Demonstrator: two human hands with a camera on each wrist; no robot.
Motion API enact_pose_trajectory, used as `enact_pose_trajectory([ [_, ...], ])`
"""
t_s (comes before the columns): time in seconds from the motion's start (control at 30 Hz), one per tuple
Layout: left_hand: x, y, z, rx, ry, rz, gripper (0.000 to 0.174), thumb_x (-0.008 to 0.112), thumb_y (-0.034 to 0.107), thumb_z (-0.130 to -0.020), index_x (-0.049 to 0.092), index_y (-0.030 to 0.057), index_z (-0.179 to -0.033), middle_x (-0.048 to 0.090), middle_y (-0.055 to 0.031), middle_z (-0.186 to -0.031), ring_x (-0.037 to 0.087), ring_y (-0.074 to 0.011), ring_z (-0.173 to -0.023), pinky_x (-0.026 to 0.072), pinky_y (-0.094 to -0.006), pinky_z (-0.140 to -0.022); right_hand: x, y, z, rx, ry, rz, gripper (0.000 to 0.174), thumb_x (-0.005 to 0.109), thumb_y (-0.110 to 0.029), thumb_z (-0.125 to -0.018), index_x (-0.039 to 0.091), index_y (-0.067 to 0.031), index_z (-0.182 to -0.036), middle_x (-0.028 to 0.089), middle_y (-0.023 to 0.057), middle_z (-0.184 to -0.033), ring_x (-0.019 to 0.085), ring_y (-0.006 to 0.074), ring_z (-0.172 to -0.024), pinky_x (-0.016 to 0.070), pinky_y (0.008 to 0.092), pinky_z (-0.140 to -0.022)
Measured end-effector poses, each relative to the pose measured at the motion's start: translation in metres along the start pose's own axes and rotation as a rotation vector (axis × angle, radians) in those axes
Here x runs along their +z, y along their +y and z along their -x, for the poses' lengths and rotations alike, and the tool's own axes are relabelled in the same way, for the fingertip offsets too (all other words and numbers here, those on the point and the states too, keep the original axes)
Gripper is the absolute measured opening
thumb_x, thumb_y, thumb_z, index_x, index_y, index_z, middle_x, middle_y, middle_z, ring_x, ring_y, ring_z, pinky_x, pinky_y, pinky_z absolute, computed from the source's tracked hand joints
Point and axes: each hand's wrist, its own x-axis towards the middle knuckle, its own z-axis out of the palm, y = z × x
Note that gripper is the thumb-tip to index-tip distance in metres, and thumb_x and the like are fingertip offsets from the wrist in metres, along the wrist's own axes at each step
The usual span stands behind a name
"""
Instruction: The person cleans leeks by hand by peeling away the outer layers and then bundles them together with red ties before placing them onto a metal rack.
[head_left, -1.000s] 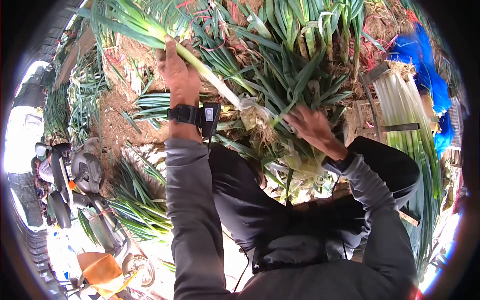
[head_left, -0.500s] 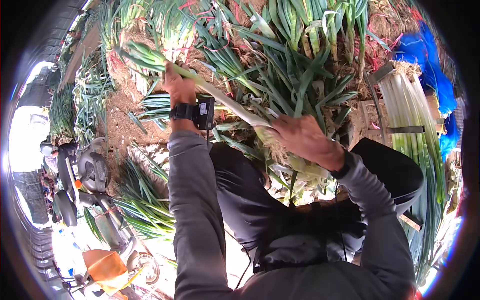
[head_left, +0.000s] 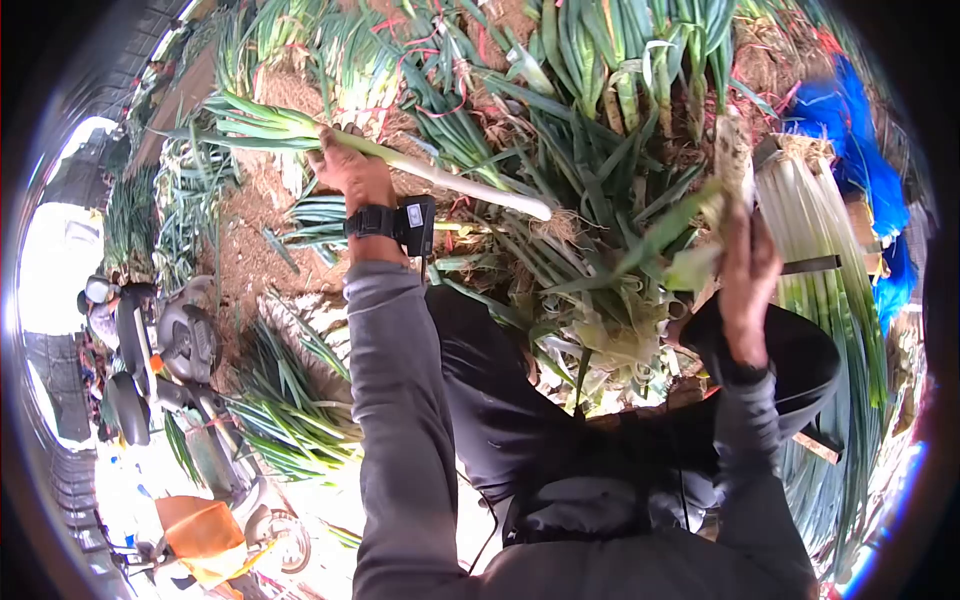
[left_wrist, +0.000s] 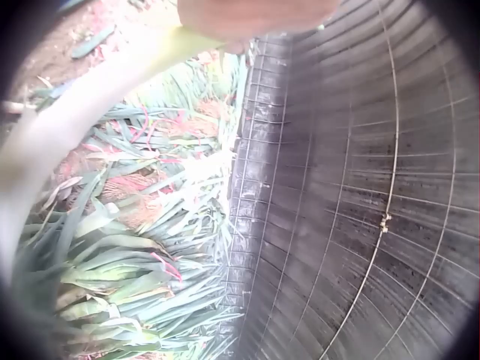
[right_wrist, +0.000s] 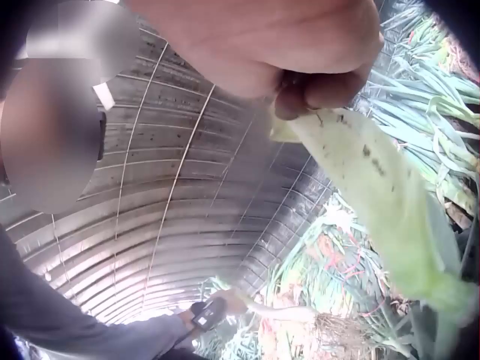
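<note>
My left hand (head_left: pixel 355 172) grips a long green onion (head_left: pixel 470 185) near where its leaves begin. The leaves point to the left, and the smooth white shaft slants right, down to thin roots (head_left: pixel 562 225). In the left wrist view the pale shaft (left_wrist: pixel 75 105) crosses close to the camera. Off to the right, over my knee, my right hand (head_left: pixel 748 270) holds a limp outer leaf (head_left: pixel 690 265), apart from the onion. Thumb and fingers pinch its pale, dirt-specked end (right_wrist: pixel 352 142) in the right wrist view.
Peeled skins (head_left: pixel 625 330) lie between my legs. Green onion bundles (head_left: pixel 450 120) cover the ground ahead, some tied with pink string. At right, white-stemmed onions (head_left: pixel 800 200) lie in a rack beside blue sheeting (head_left: pixel 850 130). A scooter (head_left: pixel 180 340) stands at left.
My right hand has moved from the onion's root end out to the right, with a stripped leaf in it. The shaft now looks whiter and smoother. My left hand keeps its grip.
</note>
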Motion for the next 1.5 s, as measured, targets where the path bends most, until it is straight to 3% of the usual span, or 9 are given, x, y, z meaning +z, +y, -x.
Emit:
enact_pose_trajectory([
  [0.03, 0.010, 0.007, 0.013, 0.010, -0.018, -0.008, 0.050, 0.069, 0.024, -0.097, 0.048, 0.0125, -0.140, 0.063, -0.0099, -0.111, 0.062, -0.0242, -0.096, 0.0553, -0.0380, -0.084, 0.019, 0.008, 0.003, 0.105, -0.020, -0.208, 0.024, 0.053, -0.024, -0.105, 0.067, -0.0047, -0.110, 0.060, -0.0043, -0.076, 0.045, 0.0030, -0.056, 0.0336, 0.0239, -0.047],
  [0.13, 0.022, 0.009, 0.020, 0.065, -0.088, 0.013, 0.048, 0.067, 0.018, -0.097, 0.048, 0.0130, -0.141, 0.063, -0.0098, -0.112, 0.061, -0.0234, -0.095, 0.0537, -0.0398, -0.082, 0.061, 0.130, 0.049, -0.340, -0.753, 0.178, 0.029, 0.057, -0.016, -0.098, 0.059, -0.0082, -0.126, 0.066, 0.0038, -0.087, 0.059, 0.0147, -0.070, 0.0449, 0.0307, -0.056],
  [0.2, 0.031, 0.025, 0.042, 0.030, -0.177, 0.024, 0.044, 0.065, 0.009, -0.094, 0.052, 0.0113, -0.136, 0.063, -0.0082, -0.112, 0.059, -0.0224, -0.096, 0.0506, -0.0424, -0.079, 0.073, 0.136, 0.083, -0.316, -1.259, 0.572, 0.035, 0.061, -0.019, -0.096, 0.057, -0.0058, -0.128, 0.067, 0.0118, -0.088, 0.066, 0.0246, -0.066, 0.0523, 0.0375, -0.055],
  [0.27, 0.039, 0.031, 0.035, 0.032, -0.229, -0.040, 0.037, 0.064, 0.009, -0.093, 0.056, 0.0088, -0.129, 0.064, -0.0070, -0.109, 0.059, -0.0221, -0.096, 0.0501, -0.0433, -0.080, 0.088, 0.137, 0.094, -0.641, -1.151, 0.655, 0.038, 0.064, -0.022, -0.095, 0.057, -0.0055, -0.129, 0.066, 0.0134, -0.092, 0.067, 0.0289, -0.066, 0.0544, 0.0404, -0.056],
  [0.47, 0.042, 0.012, 0.031, -0.182, -0.378, 0.054, 0.031, 0.065, 0.000, -0.095, 0.053, -0.0051, -0.123, 0.060, -0.0193, -0.121, 0.059, -0.0252, -0.111, 0.0518, -0.0479, -0.103, 0.164, 0.003, 0.010, -0.690, -0.396, 0.293, 0.033, 0.068, -0.020, -0.092, 0.060, -0.0028, -0.120, 0.062, 0.0130, -0.100, 0.067, 0.0330, -0.083, 0.0556, 0.0428, -0.066],
  [0.6, 0.048, 0.012, 0.043, -0.289, -0.538, 0.089, 0.031, 0.068, 0.006, -0.095, 0.054, -0.0059, -0.120, 0.061, -0.0176, -0.113, 0.060, -0.0246, -0.109, 0.0511, -0.0491, -0.109, 0.199, 0.002, -0.030, -0.681, -0.366, 0.265, 0.030, 0.071, -0.018, -0.090, 0.064, -0.0051, -0.115, 0.063, 0.0128, -0.105, 0.066, 0.0343, -0.082, 0.0553, 0.0415, -0.068],
  [1.0, 0.064, 0.008, 0.058, -0.286, -0.429, 0.201, 0.041, 0.076, 0.005, -0.089, 0.046, 0.0153, -0.116, 0.062, -0.0070, -0.089, 0.063, -0.0181, -0.078, 0.0620, -0.0334, -0.073, 0.172, 0.012, -0.021, -0.659, -0.659, -0.440, 0.014, 0.069, -0.001, -0.091, 0.058, -0.0013, -0.100, 0.067, 0.0110, -0.102, 0.067, 0.0143, -0.072, 0.0532, 0.0280, -0.058],
  [1.1, 0.053, 0.003, 0.050, -0.309, -0.408, 0.261, 0.036, 0.076, 0.009, -0.090, 0.048, 0.0164, -0.110, 0.061, -0.0058, -0.087, 0.059, -0.0161, -0.074, 0.0571, -0.0290, -0.062, 0.131, -0.011, -0.004, 0.242, -0.810, -0.634, 0.006, 0.065, -0.005, -0.095, 0.059, -0.0030, -0.098, 0.063, 0.0021, -0.073, 0.064, 0.0126, -0.058, 0.0503, 0.0230, -0.051],
  [1.5, 0.028, -0.006, 0.027, -0.242, -0.375, 0.160, 0.025, 0.068, 0.024, -0.098, 0.055, 0.0019, -0.099, 0.052, -0.0037, -0.082, 0.049, -0.0120, -0.069, 0.0459, -0.0239, -0.059, 0.036, 0.037, 0.031, 0.592, -0.633, -0.814, 0.008, 0.060, -0.004, -0.095, 0.054, -0.0057, -0.090, 0.060, 0.0029, -0.082, 0.051, 0.0082, -0.052, 0.0416, 0.0217, -0.043],
])
